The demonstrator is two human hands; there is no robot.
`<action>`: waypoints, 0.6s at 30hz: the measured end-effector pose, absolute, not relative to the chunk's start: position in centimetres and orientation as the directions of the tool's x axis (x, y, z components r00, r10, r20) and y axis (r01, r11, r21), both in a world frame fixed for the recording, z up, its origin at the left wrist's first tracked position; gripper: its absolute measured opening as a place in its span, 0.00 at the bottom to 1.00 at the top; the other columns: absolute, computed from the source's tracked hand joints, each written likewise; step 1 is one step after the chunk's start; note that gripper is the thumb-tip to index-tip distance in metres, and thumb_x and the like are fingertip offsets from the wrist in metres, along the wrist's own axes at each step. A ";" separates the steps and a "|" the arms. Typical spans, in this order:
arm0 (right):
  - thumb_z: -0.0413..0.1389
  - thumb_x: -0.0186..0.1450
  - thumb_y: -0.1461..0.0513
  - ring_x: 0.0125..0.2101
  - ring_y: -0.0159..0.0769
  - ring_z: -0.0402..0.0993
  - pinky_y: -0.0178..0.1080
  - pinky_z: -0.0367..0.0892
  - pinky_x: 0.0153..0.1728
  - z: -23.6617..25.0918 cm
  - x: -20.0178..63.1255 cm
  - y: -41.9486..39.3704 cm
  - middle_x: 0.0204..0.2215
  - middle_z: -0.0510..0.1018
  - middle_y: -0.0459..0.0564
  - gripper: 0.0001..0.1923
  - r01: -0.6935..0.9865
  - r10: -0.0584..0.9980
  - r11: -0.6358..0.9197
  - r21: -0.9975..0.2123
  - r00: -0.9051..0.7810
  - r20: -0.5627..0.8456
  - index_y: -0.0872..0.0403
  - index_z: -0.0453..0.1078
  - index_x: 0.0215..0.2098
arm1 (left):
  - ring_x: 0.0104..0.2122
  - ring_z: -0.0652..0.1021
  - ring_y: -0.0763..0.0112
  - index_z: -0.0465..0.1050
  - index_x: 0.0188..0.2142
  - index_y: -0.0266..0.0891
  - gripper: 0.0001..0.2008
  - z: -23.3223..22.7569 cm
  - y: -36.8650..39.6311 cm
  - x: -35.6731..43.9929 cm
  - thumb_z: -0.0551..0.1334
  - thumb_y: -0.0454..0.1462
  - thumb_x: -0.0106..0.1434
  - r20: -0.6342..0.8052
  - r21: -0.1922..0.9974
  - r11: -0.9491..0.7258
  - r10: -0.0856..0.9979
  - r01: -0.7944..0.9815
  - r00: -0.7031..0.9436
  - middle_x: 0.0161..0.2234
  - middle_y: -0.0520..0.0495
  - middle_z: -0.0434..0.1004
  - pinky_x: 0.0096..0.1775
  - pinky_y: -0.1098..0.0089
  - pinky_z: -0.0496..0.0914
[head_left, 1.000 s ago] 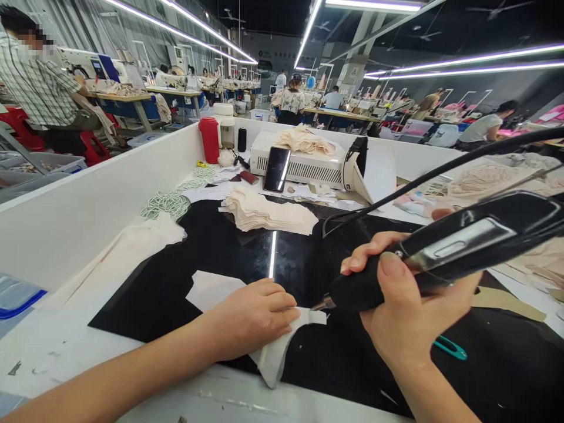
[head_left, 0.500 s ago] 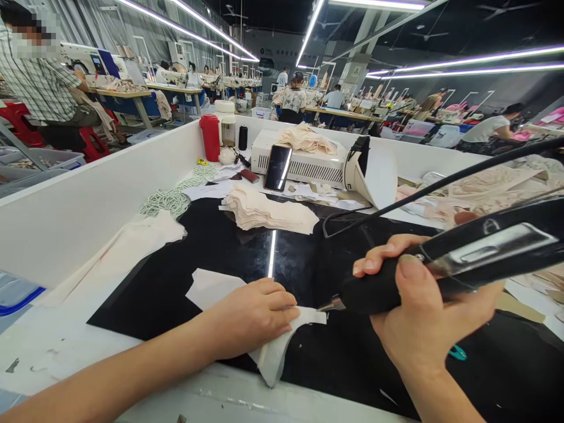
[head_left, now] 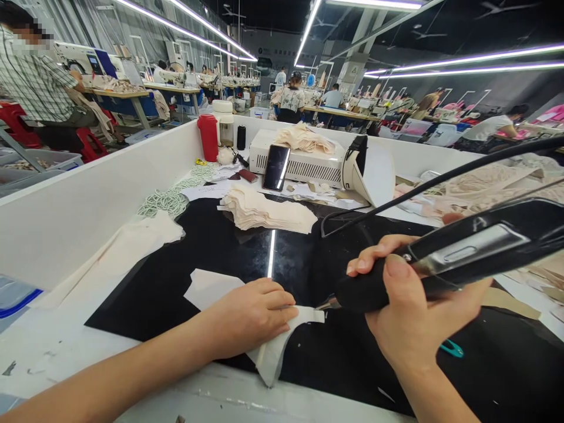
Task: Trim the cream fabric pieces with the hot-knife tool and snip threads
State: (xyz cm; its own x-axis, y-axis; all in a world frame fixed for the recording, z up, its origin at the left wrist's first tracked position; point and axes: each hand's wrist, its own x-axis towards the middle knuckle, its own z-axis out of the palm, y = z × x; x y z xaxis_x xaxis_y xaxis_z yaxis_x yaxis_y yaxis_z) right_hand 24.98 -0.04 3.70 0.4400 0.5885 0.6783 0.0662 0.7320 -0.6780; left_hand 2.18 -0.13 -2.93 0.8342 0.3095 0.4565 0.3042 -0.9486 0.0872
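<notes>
My left hand (head_left: 259,311) lies flat over a white fabric piece (head_left: 275,352), pressing it against the black board (head_left: 176,294). One end of the piece sticks out left of my wrist, and a narrow strip shows to the right of my fingers. My right hand (head_left: 409,311) is wrapped round a black corded handheld power tool (head_left: 480,241) with a silver plate on its side. Its thin metal tip meets or nearly meets the strip's upper edge; exact contact is too small to tell. Beyond my hands rests a stack of cream fabric pieces (head_left: 268,211).
A black cable (head_left: 440,188) arches across the right side. Behind the stack are a phone (head_left: 277,167), a white vented box (head_left: 317,167), a red flask (head_left: 208,138) and green cord (head_left: 163,202). Teal snips (head_left: 453,348) lie beside my right wrist. White panels (head_left: 110,164) wall the table.
The tool and my right hand have shifted slightly left and down. My left hand and the fabric look nearly unmoved; the whole view has drifted a little.
</notes>
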 end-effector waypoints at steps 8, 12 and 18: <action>0.75 0.62 0.63 0.20 0.34 0.78 0.40 0.80 0.22 4.3 24.5 -0.7 0.32 0.84 0.37 0.24 -0.002 0.612 0.730 -0.683 0.447 0.653 0.38 0.80 0.53 | 0.48 0.83 0.62 0.81 0.54 0.34 0.08 -2.9 -0.2 2.2 0.62 0.33 0.84 0.452 0.106 -0.945 0.324 0.311 0.831 0.49 0.42 0.86 0.59 0.63 0.79; 0.76 0.64 0.63 0.22 0.33 0.80 0.40 0.83 0.25 3.9 24.3 -1.4 0.34 0.84 0.37 0.28 -0.033 0.653 0.715 -0.699 0.387 0.651 0.37 0.79 0.59 | 0.49 0.83 0.62 0.81 0.53 0.34 0.06 -3.0 -0.1 2.2 0.64 0.33 0.83 0.459 0.107 -0.947 0.317 0.303 0.830 0.49 0.42 0.86 0.58 0.63 0.79; 0.74 0.65 0.65 0.23 0.34 0.80 0.41 0.83 0.26 3.6 24.3 -1.6 0.34 0.83 0.36 0.30 -0.001 0.665 0.693 -0.721 0.389 0.638 0.36 0.78 0.61 | 0.49 0.83 0.62 0.82 0.54 0.36 0.07 -2.9 -0.1 2.3 0.63 0.34 0.84 0.433 0.111 -0.943 0.331 0.315 0.839 0.50 0.42 0.86 0.59 0.62 0.79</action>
